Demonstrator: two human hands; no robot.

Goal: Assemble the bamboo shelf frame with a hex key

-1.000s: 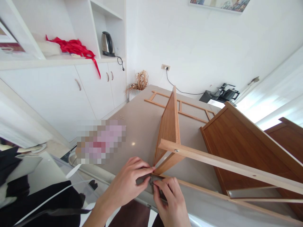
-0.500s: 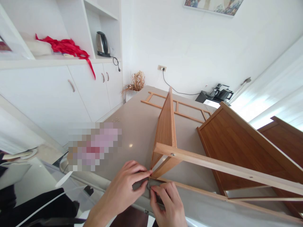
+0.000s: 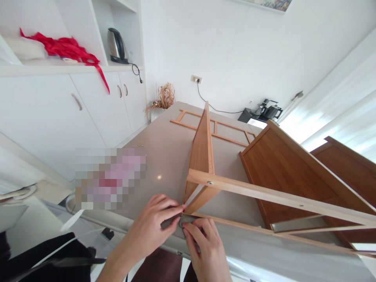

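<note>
A wooden shelf unit lies on its side, its end panel (image 3: 201, 147) standing upright and a pale rail (image 3: 249, 192) running right. At its near lower corner, my left hand (image 3: 154, 221) pinches around the end of the lower rail (image 3: 229, 223), index fingertip against the wood and thumb just below. My right hand (image 3: 207, 244) is closed, thumb and finger on a small bent metal hex key (image 3: 180, 224) at that rail's end. The key's tip and any bolt under it are too small to make out.
The shelf unit rests on a grey table (image 3: 164, 156), with more brown panels (image 3: 290, 172) to the right. A flat wooden ladder-like frame (image 3: 229, 137) lies behind. Small metal pieces (image 3: 140, 144) lie near the table's left edge, by a blurred pink patch (image 3: 123, 168).
The whole view has shifted slightly, so the scene sits a little further left and up. Both hands stay at the same corner, and the hex key's angle looks slightly different.
</note>
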